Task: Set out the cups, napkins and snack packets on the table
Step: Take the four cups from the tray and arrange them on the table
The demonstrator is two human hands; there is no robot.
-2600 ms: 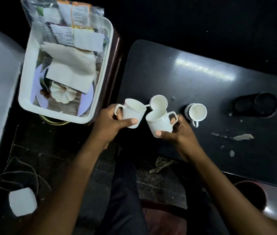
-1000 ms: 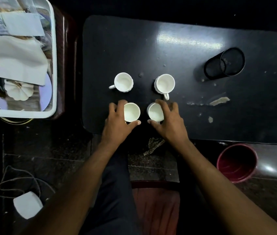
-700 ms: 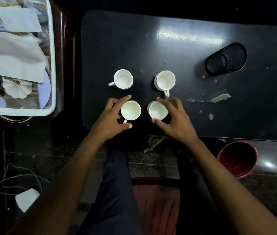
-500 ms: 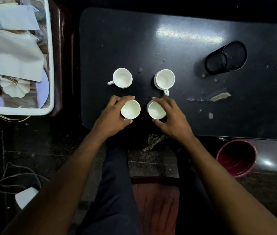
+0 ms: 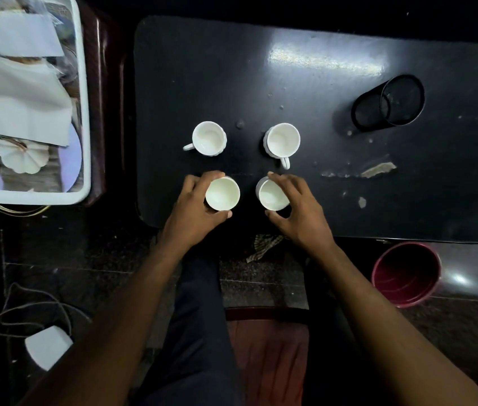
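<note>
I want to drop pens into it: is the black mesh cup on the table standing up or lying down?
Lying down. The black mesh cup rests on its side on the dark table, its round mouth facing sideways.

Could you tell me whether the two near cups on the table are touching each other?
Apart. The head view shows a dark strip of table between the left near cup and the right near cup.
</note>
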